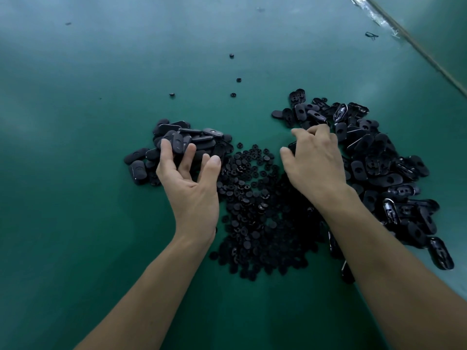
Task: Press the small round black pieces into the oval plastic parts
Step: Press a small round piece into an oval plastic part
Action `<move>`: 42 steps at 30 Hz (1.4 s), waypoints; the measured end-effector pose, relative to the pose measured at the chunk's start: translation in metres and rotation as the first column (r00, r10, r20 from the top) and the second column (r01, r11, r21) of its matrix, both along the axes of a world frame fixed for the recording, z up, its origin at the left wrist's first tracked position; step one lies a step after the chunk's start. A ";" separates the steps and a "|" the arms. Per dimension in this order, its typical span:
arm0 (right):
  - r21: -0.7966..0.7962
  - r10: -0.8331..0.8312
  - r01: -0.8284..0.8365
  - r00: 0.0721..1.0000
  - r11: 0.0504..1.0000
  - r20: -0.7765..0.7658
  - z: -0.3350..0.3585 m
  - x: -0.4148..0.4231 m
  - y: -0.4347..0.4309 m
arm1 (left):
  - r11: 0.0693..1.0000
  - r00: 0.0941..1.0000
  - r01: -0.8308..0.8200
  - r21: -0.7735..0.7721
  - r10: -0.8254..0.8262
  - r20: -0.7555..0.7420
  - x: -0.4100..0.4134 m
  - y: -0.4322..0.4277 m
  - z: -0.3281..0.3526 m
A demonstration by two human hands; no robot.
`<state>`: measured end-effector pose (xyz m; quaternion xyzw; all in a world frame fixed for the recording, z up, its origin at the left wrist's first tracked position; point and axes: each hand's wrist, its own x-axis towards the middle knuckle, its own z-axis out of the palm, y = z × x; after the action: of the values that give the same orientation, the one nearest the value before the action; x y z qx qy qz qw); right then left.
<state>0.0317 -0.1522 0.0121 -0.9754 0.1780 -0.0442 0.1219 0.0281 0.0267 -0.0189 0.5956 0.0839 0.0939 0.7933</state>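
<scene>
A heap of small round black pieces (252, 213) lies in the middle of the green table (88, 147). To its left is a smaller pile of closed-looking oval plastic parts (197, 136). To its right spreads a larger pile of oval parts (384, 170), many showing a hole or their hollow underside. My left hand (189, 180) hovers at the near edge of the left pile, fingers spread and relaxed, gripping nothing. My right hand (316, 162) is at the inner edge of the right pile, and its thumb and curled fingers pinch one black oval part (292, 147).
Several stray round pieces (239, 80) lie farther back on the table. The table's edge, with a strip of torn tape (379, 18), runs diagonally across the top right corner. A small black scrap (371, 35) lies near it.
</scene>
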 end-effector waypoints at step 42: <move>0.733 0.256 -0.372 0.928 0.569 0.272 0.011 -0.020 0.036 | 0.986 0.978 0.148 0.072 -0.156 0.136 -0.004 0.001 -0.002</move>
<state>0.0119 -0.1159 0.0227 -0.8378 -0.0056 -0.0071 0.5459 0.0240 0.0280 -0.0207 0.6164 -0.0211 0.0775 0.7833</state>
